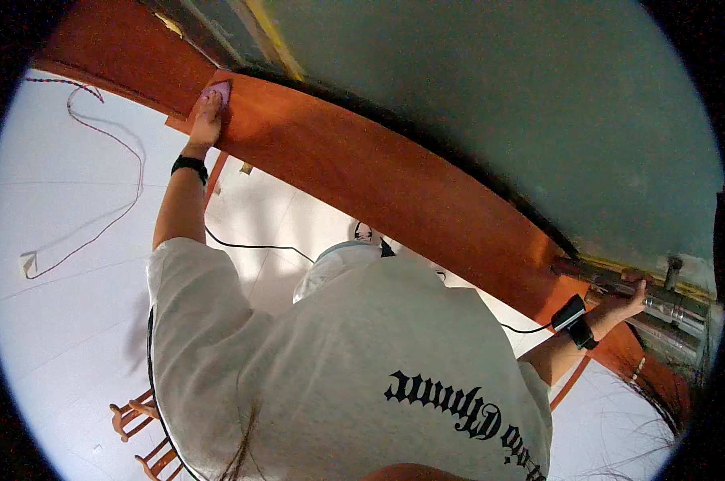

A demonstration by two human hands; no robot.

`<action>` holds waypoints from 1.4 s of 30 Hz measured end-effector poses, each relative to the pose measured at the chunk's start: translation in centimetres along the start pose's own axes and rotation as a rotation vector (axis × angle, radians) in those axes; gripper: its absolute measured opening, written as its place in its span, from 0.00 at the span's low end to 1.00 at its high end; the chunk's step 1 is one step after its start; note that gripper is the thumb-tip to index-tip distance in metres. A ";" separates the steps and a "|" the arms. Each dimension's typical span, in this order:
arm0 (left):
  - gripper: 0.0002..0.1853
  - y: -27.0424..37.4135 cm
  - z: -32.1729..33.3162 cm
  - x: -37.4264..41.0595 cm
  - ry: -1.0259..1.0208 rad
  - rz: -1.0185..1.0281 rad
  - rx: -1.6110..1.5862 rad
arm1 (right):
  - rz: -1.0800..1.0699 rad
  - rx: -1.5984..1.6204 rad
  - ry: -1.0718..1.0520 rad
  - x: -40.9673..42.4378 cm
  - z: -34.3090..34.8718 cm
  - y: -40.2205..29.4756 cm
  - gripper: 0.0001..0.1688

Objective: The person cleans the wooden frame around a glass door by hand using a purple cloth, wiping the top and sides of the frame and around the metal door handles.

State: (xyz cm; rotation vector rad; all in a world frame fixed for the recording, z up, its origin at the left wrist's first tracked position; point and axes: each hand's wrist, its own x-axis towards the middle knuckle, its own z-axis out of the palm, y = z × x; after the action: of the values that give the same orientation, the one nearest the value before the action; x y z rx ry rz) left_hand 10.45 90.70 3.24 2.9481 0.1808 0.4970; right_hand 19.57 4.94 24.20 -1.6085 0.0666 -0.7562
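A small pink cloth (219,91) lies under the fingers of my left hand (207,117), pressed against the far left end of a long reddish-brown wooden ledge (386,180). A dark band circles the left wrist. My right hand (627,303) reaches past the ledge's right end, at a group of metal bars (675,318). Its thumb points up and its other fingers are mostly hidden, so its grip is unclear. A black band is on this wrist, and a small black device (569,312) with a cable sits beside it.
A large grey-green panel (489,90) rises beyond the ledge. On the pale tiled floor (68,222), a thin twisted wire (141,168) runs to a small white plate (28,263). Wooden chair parts (134,412) stand at lower left. A black cable (254,246) passes near my body.
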 end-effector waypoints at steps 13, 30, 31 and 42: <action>0.30 26.7 0.2 -4.0 0.046 0.066 -0.021 | 0.017 0.251 -0.099 0.5 0.1 1.9 0.12; 0.27 59.7 0.1 -9.5 -0.183 0.351 -0.126 | 0.042 0.209 -0.222 -0.6 1.0 -0.2 0.14; 0.28 59.9 -0.3 -9.5 -0.179 0.354 -0.158 | 0.050 0.218 -0.211 -0.7 0.9 0.0 0.14; 0.27 47.1 2.8 -7.8 -0.104 0.176 -0.324 | 0.119 0.200 -0.102 -0.8 -0.4 0.5 0.12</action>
State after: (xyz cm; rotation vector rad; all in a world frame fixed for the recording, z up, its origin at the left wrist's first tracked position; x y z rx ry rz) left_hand 8.47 43.04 5.89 2.6726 -0.1580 0.3532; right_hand 18.91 4.90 23.39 -1.4361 0.0127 -0.5700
